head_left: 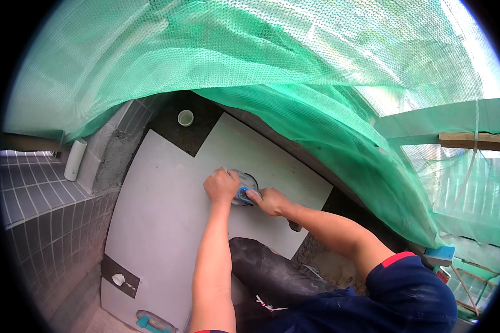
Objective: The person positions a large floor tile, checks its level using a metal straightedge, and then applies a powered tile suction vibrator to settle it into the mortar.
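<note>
Round grey tool point(246, 178), resting on the pale slab point(294, 180), clamped in left grip point(221, 185) and right grip point(271, 201) alike, apparently for bedding the slab down, and probably calling next for steady, even pressure before any shift across.

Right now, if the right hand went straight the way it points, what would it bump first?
The round grey tool, which the right hand seems to touch at its blue part. Beyond that, probably the left hand, though depth is unclear.
</note>
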A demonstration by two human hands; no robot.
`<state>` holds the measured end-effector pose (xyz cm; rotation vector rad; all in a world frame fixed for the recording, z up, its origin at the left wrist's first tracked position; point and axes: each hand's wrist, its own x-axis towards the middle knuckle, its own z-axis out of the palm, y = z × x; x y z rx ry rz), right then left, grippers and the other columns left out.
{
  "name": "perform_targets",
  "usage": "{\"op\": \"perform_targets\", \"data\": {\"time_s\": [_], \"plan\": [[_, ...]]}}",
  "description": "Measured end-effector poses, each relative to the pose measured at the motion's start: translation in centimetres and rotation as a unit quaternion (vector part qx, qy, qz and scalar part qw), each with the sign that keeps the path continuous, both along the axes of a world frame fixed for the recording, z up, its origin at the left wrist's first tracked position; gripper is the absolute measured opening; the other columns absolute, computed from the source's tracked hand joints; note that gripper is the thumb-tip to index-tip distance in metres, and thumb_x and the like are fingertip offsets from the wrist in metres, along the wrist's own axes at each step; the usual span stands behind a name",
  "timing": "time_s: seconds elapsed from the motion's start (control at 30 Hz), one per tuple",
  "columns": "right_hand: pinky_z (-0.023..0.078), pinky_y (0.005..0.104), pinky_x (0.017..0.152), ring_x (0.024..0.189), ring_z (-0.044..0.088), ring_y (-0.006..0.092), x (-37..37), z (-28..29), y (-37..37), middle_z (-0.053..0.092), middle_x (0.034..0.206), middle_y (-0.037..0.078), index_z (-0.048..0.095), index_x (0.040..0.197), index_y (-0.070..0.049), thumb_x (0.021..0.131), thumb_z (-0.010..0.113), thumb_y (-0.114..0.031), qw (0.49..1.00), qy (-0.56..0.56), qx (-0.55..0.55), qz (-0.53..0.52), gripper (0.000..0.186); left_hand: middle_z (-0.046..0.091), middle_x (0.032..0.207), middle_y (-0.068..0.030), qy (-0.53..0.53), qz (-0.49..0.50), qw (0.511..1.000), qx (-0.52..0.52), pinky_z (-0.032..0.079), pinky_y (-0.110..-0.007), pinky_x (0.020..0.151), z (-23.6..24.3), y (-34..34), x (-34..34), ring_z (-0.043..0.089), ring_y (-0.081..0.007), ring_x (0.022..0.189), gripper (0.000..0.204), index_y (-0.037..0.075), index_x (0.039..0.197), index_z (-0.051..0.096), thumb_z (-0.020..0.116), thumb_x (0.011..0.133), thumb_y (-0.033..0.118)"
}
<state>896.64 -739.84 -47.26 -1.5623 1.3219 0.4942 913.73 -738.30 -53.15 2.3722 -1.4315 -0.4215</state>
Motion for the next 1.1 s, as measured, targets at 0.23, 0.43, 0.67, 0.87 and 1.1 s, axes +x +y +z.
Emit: {"op": "perform_targets", "data": {"time_s": [0.23,0.43,0.67,0.87,1.1], "plan": [[0.046,0.0488,0.093,0.104,0.062,0.0459,1.0,-0.7,-1.3,0.065,0.103,0.033,0.066,0.104,0.011,0.094,0.029,-0.073,1.000,0.003,0.004,0.005,0.092,0.069,0.075,-0.0201,0.035,-0.003,0.999,0.021,0.054,-0.049,0.063,0.5,-1.8,1.4,0.067,-0.0402,0.068,0.029,0.006,0.069,0.068,0.052,0.081,0.027],[0.045,0.0478,0.095,0.105,0.061,0.0449,5.6,-0.7,-1.1,0.065,0.105,0.032,0.067,0.105,0.010,0.094,0.028,-0.074,0.993,-0.002,0.023,0.115,0.093,0.069,0.078,-0.0206,0.042,0.078,0.994,0.069,0.054,-0.050,0.068,-0.3,2.5,5.7,0.067,-0.0419,0.074,0.032,0.004,0.072,0.068,0.052,0.082,0.030],[0.047,0.0479,0.095,0.106,0.062,0.0421,19.2,0.5,3.5,0.067,0.107,0.029,0.069,0.103,0.007,0.093,0.027,-0.075,0.965,-0.023,0.051,0.257,0.093,0.068,0.078,-0.0207,-0.011,0.206,0.978,0.043,0.051,-0.053,0.068,0.3,12.9,17.3,0.064,-0.0430,0.074,0.033,0.003,0.071,0.065,0.050,0.085,0.029],[0.047,0.0475,0.095,0.107,0.062,0.0415,23.1,0.9,3.6,0.067,0.107,0.028,0.069,0.102,0.007,0.093,0.026,-0.075,0.958,-0.017,0.055,0.282,0.094,0.067,0.077,-0.0213,-0.028,0.210,0.977,0.014,0.050,-0.053,0.068,-0.5,14.0,20.7,0.063,-0.0433,0.072,0.032,0.002,0.069,0.063,0.051,0.085,0.027],[0.047,0.0470,0.094,0.107,0.062,0.0429,24.9,-0.3,3.7,0.067,0.106,0.029,0.070,0.100,0.008,0.091,0.023,-0.078,0.958,-0.033,0.025,0.285,0.098,0.068,0.080,-0.0217,-0.034,0.235,0.971,0.043,0.051,-0.053,0.072,0.4,12.9,22.7,0.065,-0.0440,0.076,0.035,0.002,0.073,0.066,0.049,0.085,0.031]]}}
